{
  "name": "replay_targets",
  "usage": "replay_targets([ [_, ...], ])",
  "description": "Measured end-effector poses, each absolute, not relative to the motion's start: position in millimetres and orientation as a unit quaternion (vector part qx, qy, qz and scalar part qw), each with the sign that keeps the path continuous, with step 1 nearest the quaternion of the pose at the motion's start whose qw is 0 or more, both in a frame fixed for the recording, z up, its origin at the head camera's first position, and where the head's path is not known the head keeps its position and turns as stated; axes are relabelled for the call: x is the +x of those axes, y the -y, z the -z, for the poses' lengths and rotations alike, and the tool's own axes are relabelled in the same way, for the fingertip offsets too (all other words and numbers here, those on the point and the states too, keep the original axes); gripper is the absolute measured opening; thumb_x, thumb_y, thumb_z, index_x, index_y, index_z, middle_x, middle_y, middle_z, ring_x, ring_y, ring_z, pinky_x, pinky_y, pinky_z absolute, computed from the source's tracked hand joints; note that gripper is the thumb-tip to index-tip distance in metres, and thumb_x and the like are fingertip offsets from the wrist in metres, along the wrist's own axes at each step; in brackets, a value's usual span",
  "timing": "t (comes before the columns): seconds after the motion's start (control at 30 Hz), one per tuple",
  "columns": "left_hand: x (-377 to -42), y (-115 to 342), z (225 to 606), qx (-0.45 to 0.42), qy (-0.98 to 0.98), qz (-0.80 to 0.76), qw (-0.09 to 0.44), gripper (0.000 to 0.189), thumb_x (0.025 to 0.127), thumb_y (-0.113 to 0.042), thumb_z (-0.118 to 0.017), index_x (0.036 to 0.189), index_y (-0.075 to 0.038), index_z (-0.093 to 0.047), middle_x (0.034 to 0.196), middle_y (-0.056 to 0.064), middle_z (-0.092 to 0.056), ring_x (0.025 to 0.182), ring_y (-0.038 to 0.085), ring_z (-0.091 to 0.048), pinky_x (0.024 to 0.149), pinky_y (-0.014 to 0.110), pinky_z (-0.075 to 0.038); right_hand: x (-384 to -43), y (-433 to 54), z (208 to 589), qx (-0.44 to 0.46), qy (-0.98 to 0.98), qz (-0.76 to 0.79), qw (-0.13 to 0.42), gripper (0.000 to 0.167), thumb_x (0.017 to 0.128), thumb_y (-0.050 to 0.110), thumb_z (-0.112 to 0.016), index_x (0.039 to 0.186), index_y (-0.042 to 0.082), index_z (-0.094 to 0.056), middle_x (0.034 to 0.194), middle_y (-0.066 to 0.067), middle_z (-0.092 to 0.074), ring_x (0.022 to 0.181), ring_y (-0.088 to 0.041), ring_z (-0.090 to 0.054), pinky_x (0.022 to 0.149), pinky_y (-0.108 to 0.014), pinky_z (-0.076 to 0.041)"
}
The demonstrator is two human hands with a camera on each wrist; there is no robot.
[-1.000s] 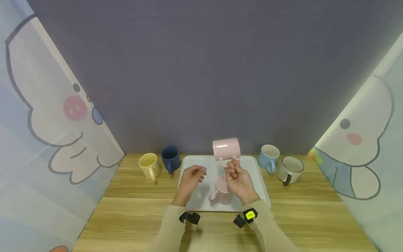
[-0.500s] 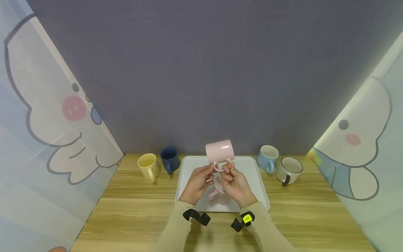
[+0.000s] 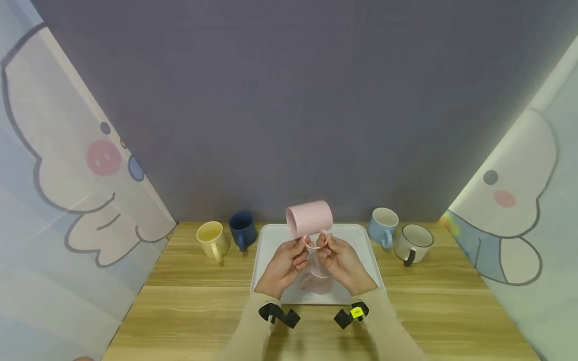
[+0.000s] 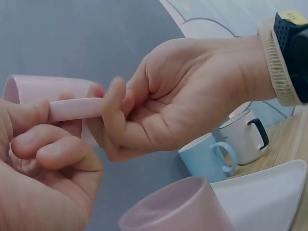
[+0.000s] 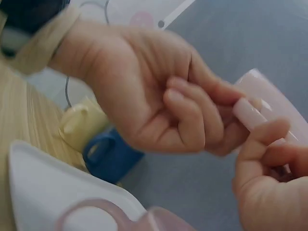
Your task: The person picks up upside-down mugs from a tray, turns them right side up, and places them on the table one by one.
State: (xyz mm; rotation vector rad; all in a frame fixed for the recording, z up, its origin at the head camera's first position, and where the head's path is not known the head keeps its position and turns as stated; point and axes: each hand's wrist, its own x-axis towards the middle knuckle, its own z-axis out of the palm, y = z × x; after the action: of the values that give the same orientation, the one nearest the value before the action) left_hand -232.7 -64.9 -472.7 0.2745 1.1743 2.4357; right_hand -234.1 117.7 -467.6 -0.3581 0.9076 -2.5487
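Note:
A pink mug (image 3: 309, 219) is held up on its side over the tray, its mouth to the left and its handle (image 3: 317, 245) toward me. My left hand (image 3: 283, 265) pinches the left end of that handle between thumb and finger. At the handle's other end, my right hand (image 3: 341, 263) pinches it the same way. Both wrist views show the two hands close together on the handle (image 4: 77, 109). Beneath them a second pink mug (image 3: 316, 284) stands on the white tray (image 3: 266, 238), partly hidden by my hands.
To the left of the tray stand a yellow mug (image 3: 212, 239) and a dark blue mug (image 3: 243, 230). On its right are a light blue mug (image 3: 383, 226) and a white mug (image 3: 413, 243) with a black handle. A grey wall (image 3: 289, 110) rises behind the wooden table (image 3: 198, 301).
My left hand has come up to the raised mug and taken hold of its handle, which the right hand alone held before. The mug has shifted left and its mouth turned slightly toward me.

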Motion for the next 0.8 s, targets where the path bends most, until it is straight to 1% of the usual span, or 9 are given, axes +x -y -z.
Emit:
replay_targets([
  [0.13, -230, 66, 469, 0.132, -0.447, -0.864, 0.192, 0.020, 0.110, -0.023, -0.044, 0.102, -0.014, -0.060, 0.093, -0.008, -0.061, 0.052, -0.001, -0.031, 0.052, 0.014, -0.029, -233, -119, 463, -0.085, -0.475, 0.859, 0.169, 0.033, 0.112, 0.020, -0.034, 0.100, 0.013, -0.064, 0.095, 0.007, -0.059, 0.080, -0.003, -0.047, 0.070, -0.013, -0.042],
  [0.2, -228, 67, 467, 0.141, -0.456, -0.860, 0.180, 0.021, 0.108, -0.028, -0.047, 0.101, -0.015, -0.062, 0.091, -0.009, -0.061, 0.051, -0.001, -0.032, 0.052, 0.015, -0.030, -232, -121, 462, -0.067, -0.556, 0.815, 0.149, 0.029, 0.111, 0.021, -0.040, 0.100, 0.012, -0.065, 0.094, 0.007, -0.060, 0.078, -0.005, -0.048, 0.069, -0.016, -0.044],
  [0.3, -225, 71, 462, 0.150, -0.465, -0.857, 0.163, 0.021, 0.107, -0.032, -0.051, 0.099, -0.016, -0.063, 0.089, -0.009, -0.061, 0.050, -0.001, -0.034, 0.053, 0.016, -0.030, -233, -130, 464, -0.048, -0.655, 0.745, 0.114, 0.025, 0.109, 0.021, -0.047, 0.107, 0.006, -0.067, 0.094, 0.006, -0.063, 0.075, -0.008, -0.049, 0.068, -0.019, -0.046],
  [0.4, -222, 79, 458, 0.159, -0.486, -0.849, 0.138, 0.022, 0.108, -0.032, -0.049, 0.098, -0.016, -0.061, 0.088, -0.009, -0.059, 0.050, -0.001, -0.033, 0.055, 0.018, -0.029, -235, -147, 471, -0.025, -0.721, 0.689, 0.070, 0.025, 0.108, 0.018, -0.052, 0.116, -0.002, -0.065, 0.094, 0.002, -0.067, 0.069, -0.009, -0.049, 0.064, -0.021, -0.046],
  [0.5, -218, 91, 455, 0.151, -0.529, -0.829, 0.099, 0.023, 0.109, -0.029, -0.047, 0.095, -0.016, -0.060, 0.086, -0.008, -0.056, 0.051, 0.001, -0.032, 0.059, 0.020, -0.033, -238, -172, 484, -0.006, -0.785, 0.619, 0.022, 0.025, 0.106, 0.015, -0.056, 0.117, -0.005, -0.064, 0.092, -0.004, -0.069, 0.065, -0.008, -0.049, 0.059, -0.021, -0.045],
  [0.6, -214, 105, 453, 0.117, -0.572, -0.810, 0.053, 0.024, 0.109, -0.025, -0.049, 0.090, -0.015, -0.060, 0.084, -0.008, -0.055, 0.059, 0.003, -0.039, 0.064, 0.021, -0.041, -237, -200, 498, 0.003, -0.848, 0.531, -0.007, 0.025, 0.104, 0.013, -0.058, 0.118, -0.006, -0.064, 0.096, -0.012, -0.069, 0.072, -0.013, -0.055, 0.061, -0.022, -0.046],
  [0.67, -212, 116, 452, 0.089, -0.598, -0.797, 0.023, 0.024, 0.108, -0.022, -0.050, 0.087, -0.014, -0.060, 0.082, -0.007, -0.056, 0.060, 0.004, -0.039, 0.068, 0.021, -0.046, -236, -217, 509, 0.006, -0.880, 0.474, -0.012, 0.026, 0.103, 0.013, -0.058, 0.120, -0.006, -0.063, 0.101, -0.017, -0.068, 0.081, -0.019, -0.060, 0.066, -0.025, -0.049],
  [0.73, -210, 126, 453, 0.061, -0.614, -0.787, -0.004, 0.024, 0.108, -0.019, -0.050, 0.087, -0.012, -0.059, 0.081, -0.007, -0.056, 0.063, 0.004, -0.042, 0.071, 0.021, -0.049, -234, -233, 518, 0.003, -0.901, 0.433, -0.009, 0.029, 0.102, 0.013, -0.058, 0.122, -0.008, -0.060, 0.106, -0.023, -0.067, 0.090, -0.027, -0.063, 0.072, -0.031, -0.052],
  [0.8, -207, 136, 455, 0.041, -0.633, -0.773, -0.024, 0.023, 0.108, -0.017, -0.049, 0.089, -0.009, -0.059, 0.079, -0.007, -0.056, 0.061, 0.004, -0.042, 0.073, 0.020, -0.051, -233, -245, 526, 0.004, -0.916, 0.401, -0.004, 0.032, 0.102, 0.014, -0.059, 0.124, -0.009, -0.059, 0.110, -0.026, -0.067, 0.095, -0.033, -0.066, 0.078, -0.039, -0.055],
])
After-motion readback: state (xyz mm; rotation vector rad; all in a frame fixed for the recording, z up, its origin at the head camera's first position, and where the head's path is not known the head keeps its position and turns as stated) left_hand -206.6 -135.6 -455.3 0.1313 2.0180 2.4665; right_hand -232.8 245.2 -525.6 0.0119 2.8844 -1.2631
